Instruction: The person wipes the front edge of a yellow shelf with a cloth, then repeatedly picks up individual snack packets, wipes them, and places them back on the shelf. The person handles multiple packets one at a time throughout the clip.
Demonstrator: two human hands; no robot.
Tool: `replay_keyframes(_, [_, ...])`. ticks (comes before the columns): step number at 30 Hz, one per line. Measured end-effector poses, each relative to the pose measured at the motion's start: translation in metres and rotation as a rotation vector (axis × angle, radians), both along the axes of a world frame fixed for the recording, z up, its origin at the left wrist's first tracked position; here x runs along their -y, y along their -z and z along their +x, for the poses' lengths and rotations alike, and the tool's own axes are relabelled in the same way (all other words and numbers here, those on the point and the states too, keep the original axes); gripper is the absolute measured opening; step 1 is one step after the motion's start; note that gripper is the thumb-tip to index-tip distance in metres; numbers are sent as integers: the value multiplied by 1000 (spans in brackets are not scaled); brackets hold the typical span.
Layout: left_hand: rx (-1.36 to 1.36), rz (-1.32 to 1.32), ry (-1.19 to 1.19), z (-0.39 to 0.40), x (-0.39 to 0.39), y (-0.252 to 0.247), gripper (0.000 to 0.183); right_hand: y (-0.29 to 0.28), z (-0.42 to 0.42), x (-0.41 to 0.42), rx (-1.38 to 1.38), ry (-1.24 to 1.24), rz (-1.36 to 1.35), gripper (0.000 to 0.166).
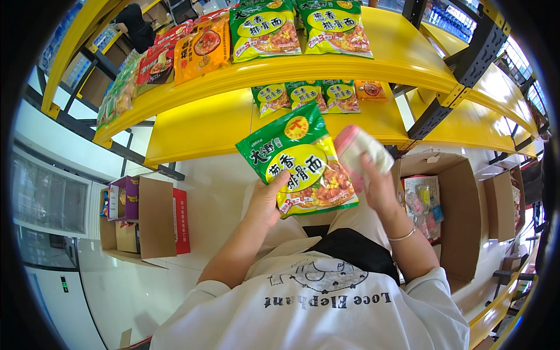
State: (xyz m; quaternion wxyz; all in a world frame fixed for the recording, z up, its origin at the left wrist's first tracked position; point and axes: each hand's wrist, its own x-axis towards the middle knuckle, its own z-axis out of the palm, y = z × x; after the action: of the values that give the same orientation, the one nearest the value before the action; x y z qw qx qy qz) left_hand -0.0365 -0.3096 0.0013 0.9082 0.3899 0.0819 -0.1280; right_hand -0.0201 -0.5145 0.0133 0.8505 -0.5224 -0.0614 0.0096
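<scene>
My left hand grips a green and yellow packet of instant noodles by its lower left edge, its printed front facing up. Just right of the packet, my right hand holds a folded pink and white cloth, blurred, close to the packet's right edge; whether the two touch I cannot tell. Similar green noodle packets lie on the upper yellow shelf, beside an orange packet and red ones. Several smaller-looking green packets lie on the lower yellow shelf.
An open cardboard box with plastic bottles stands on the floor at my right. Another carton, holding a purple box, stands at the left. A black metal shelf post rises at the right. Another person is at the far upper left.
</scene>
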Motion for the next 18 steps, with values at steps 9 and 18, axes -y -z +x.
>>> replay_keyframes(9, [24, 192, 300, -13, 35, 7, 39, 41, 28, -26, -596, -631, 679, 36])
replay_keyframes(18, [45, 212, 187, -8, 21, 3, 31, 3, 4, -6, -369, -549, 742, 38])
